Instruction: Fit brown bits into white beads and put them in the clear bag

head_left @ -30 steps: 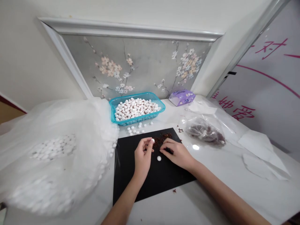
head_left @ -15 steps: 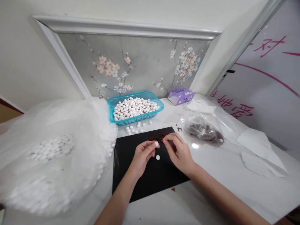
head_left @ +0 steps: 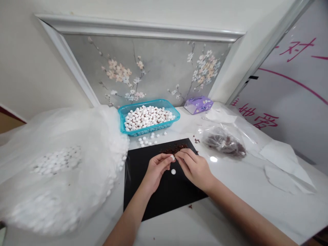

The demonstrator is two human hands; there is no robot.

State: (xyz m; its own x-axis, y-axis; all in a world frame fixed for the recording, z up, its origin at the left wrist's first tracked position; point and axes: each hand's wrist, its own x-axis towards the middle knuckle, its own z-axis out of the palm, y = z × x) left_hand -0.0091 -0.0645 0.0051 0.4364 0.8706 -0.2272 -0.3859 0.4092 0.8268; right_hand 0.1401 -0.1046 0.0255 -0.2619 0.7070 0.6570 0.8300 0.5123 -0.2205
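Between the thumb and fingertips of my left hand [head_left: 156,170] is a small white ball [head_left: 172,158]. My right hand [head_left: 196,169] meets it from the right in a pinch, its fingertips right at the ball; what they pinch is too small to make out. Below the fingers, a second white ball [head_left: 173,172] lies on a black mat [head_left: 146,191]. Small dark reddish-brown pieces [head_left: 171,149] are heaped at the mat's back edge, partly behind my fingers.
A blue plastic basket [head_left: 123,119] full of white balls stands at the back, with several loose balls [head_left: 145,140] before it. Left is a big translucent bag [head_left: 97,136] of white balls. To the right lie a clear bag of brown pieces [head_left: 222,141], a purple tissue pack [head_left: 198,104] and white paper [head_left: 284,160].
My right hand has moved left, bringing its pinched fingertips up to the white ball in my left hand. The left hand stays nearly where it was.
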